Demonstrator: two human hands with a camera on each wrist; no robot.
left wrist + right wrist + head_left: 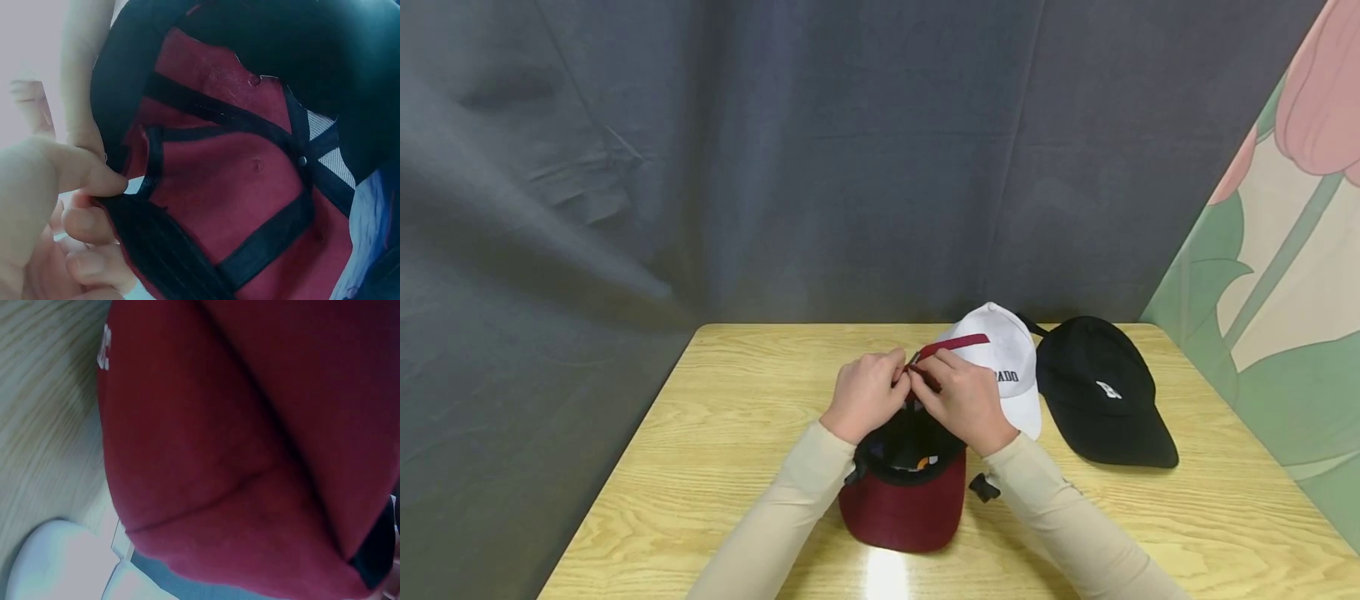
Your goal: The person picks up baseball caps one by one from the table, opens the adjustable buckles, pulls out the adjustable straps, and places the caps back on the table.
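A maroon cap (910, 512) has its brim toward me and its dark-lined inside facing up. At its back, my left hand (868, 392) and right hand (958, 396) meet, both pinching the band by a small buckle (914, 360). A loose maroon strap (958, 343) sticks out past the right fingers. Black seam tape crosses the maroon lining (250, 181) in the left wrist view, where fingers grip the edge of the back opening. The outer crown (206, 456) fills most of the right wrist view, leaving the right hand mostly hidden.
Behind the right hand stands a white cap (1018, 408) with dark lettering, partly covered. A black cap (1101, 396) with a small white emblem lies to its right. The wooden table (722, 433) ends at a dark grey curtain (850, 167).
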